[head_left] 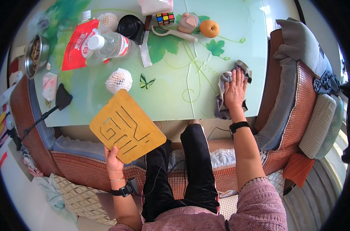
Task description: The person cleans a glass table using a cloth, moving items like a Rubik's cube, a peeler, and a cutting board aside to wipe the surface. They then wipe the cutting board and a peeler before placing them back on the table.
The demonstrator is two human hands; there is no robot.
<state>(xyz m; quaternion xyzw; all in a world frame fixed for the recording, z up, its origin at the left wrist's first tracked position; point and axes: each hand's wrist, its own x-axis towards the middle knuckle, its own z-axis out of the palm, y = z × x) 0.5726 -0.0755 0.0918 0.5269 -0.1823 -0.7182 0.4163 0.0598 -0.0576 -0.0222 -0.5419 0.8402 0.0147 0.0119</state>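
My left hand (115, 160) grips the lower corner of a yellow wooden board (128, 127) with slots cut through it, held tilted in front of the table's near edge. At the right of the glass-topped table (169, 98), my right hand (235, 89) lies flat, fingers stretched out, on a crumpled grey cloth (222, 106). A dark roll-shaped item (242, 65) touches the cloth beyond my fingertips. Just past the board's upper corner sits a round thing in a white foam net (119, 80).
A clear plastic bottle (113, 44), a red packet (76, 49), a black bowl-like container (131, 28), a peeler (175, 34), a puzzle cube (165, 18) and an orange-yellow fruit (209, 29) stand across the back. A metal bowl (45, 53) and a black stand (63, 97) are at left.
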